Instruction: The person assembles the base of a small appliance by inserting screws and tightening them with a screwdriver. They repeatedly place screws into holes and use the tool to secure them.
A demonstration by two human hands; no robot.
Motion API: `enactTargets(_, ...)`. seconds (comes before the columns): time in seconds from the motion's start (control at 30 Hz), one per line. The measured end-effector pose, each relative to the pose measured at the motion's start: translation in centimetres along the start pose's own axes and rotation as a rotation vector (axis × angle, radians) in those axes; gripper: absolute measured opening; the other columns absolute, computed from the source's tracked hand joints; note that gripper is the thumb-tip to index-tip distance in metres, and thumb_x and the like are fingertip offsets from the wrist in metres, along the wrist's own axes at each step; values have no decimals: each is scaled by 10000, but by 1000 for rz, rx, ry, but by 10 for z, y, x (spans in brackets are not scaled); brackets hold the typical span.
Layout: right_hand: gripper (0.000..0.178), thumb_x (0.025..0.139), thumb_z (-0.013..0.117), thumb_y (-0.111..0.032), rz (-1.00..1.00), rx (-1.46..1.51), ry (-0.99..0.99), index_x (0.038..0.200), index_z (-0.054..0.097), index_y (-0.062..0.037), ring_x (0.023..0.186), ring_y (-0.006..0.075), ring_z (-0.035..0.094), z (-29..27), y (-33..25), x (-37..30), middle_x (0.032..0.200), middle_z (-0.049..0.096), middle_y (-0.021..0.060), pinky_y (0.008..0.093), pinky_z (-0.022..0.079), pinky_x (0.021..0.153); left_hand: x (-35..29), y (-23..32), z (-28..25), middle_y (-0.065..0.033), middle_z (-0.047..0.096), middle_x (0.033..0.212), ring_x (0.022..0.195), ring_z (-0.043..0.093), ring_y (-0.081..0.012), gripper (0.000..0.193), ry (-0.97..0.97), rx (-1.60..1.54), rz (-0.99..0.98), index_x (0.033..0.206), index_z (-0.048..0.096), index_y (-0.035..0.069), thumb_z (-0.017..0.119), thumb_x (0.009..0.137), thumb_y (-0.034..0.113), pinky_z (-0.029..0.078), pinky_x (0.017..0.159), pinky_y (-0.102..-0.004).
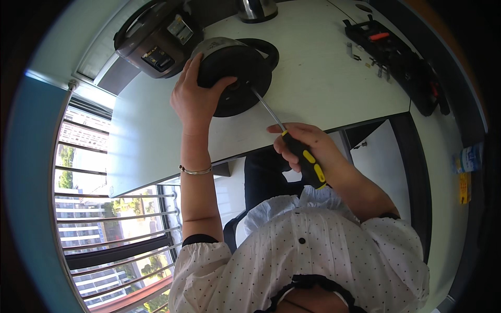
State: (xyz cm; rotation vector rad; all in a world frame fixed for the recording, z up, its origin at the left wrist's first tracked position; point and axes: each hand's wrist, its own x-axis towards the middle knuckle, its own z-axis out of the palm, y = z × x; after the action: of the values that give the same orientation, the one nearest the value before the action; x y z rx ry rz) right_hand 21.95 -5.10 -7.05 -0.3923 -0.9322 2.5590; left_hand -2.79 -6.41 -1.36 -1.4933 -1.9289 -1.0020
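An electric kettle (242, 62) with a silver body and black handle lies on its side on the table, its round black base turned toward me. My left hand (194, 99) grips the base from the left, fingers over its far edge and thumb across its middle. In my right hand (315, 143) is a screwdriver (302, 154) with a black and yellow handle. Its metal shaft slants up to the left, and the tip meets the base right of my thumb. Whether the tip sits in a screw is too small to tell.
A dark brown electric cooker (156, 44) stands at the far left, beyond the kettle. Another shiny metal vessel (257, 9) is partly visible at the far edge. An open black tool case (402, 68) lies at right, with small metal pieces (378, 68) beside it. A barred window (115, 208) is at left.
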Motion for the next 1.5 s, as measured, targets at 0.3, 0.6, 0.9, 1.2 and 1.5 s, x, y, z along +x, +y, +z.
enactTargets(0.3, 320, 988, 501, -204, -100, -506, 182, 1219, 554, 12, 512, 91, 540, 4, 15, 7, 765, 578, 61, 222, 447, 441, 11, -4, 1, -107, 630, 1203, 1022, 647, -282, 756, -124, -234, -29, 1242, 588, 77, 869, 571, 280, 531, 849, -357)
enactTargets(0.6, 329, 986, 488, -151, -127, -611, 159, 1263, 537, 22, 524, 106, 544, -10, 14, 1, 804, 600, 82, 223, 440, 441, -1, -20, 10, -174, 598, 1219, 1077, 613, -280, 820, -130, -444, -118, 1342, 507, 69, 854, 612, 204, 499, 917, -362)
enactTargets(0.9, 323, 963, 526, -114, -178, -836, 274, 1259, 545, 14, 524, 101, 534, -33, -10, -30, 803, 615, 92, 219, 432, 434, -9, -16, 0, -179, 604, 1218, 1082, 614, -248, 841, -119, -485, -170, 1400, 437, 68, 832, 670, 204, 482, 925, -345)
enactTargets(1.2, 378, 905, 597, -183, -586, -2007, 831, 1232, 580, 6, 806, 297, 661, -69, -69, -33, 923, 676, 184, 357, 505, 712, -74, -17, -22, -253, 530, 1287, 1281, 428, -405, 677, -59, -233, -234, 1336, 457, -32, 652, 861, 410, 352, 1060, -452)
enactTargets(1.5, 341, 832, 650, -187, -463, -2398, 834, 1145, 620, -56, 766, 317, 654, -96, -98, -3, 900, 635, 152, 400, 529, 670, -138, -42, -59, -99, 459, 1417, 1390, 299, -296, 465, -547, 304, -134, 1299, 566, 201, 458, 946, 483, 151, 1088, -666)
